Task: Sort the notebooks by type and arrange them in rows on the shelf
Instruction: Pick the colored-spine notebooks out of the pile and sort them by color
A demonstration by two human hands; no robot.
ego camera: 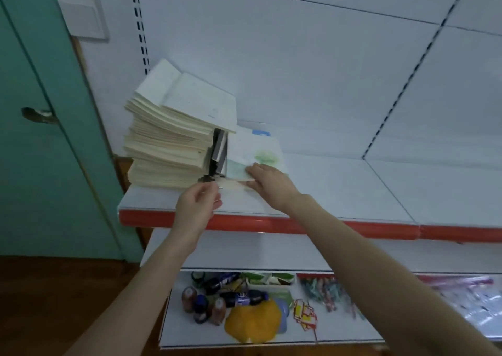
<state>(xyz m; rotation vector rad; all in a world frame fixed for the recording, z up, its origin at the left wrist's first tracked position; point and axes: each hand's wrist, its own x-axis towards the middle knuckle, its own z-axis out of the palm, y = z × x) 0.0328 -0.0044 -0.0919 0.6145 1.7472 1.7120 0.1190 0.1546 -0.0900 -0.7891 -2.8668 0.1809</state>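
**Leaning stack could slide while the flat notebook is handled**

The tall stack of cream notebooks [168, 149] stands at the left end of the shelf [353, 187], close to its red front edge. The stack is uneven, and the top notebooks [195, 103] sit skewed and overhang to the right. A few dark-spined notebooks [218, 152] are wedged upright against its right side. Just beside them lies the green-patterned notebook [260, 149], flat on the shelf.

The right hand [267, 182] presses on that notebook's near corner with straight fingers held together. The left hand [198, 206] hovers at the foot of the stack with its fingers curled. Whether it pinches anything, I cannot tell.

The main risk is the upright notebooks. If the flat notebook is dragged or lifted carelessly, they may tip, and the overhanging top covers could follow. A nudge from the left hand at the base could push the stack off balance, spilling notebooks over the edge onto the bottles [239, 298] on the shelf below.
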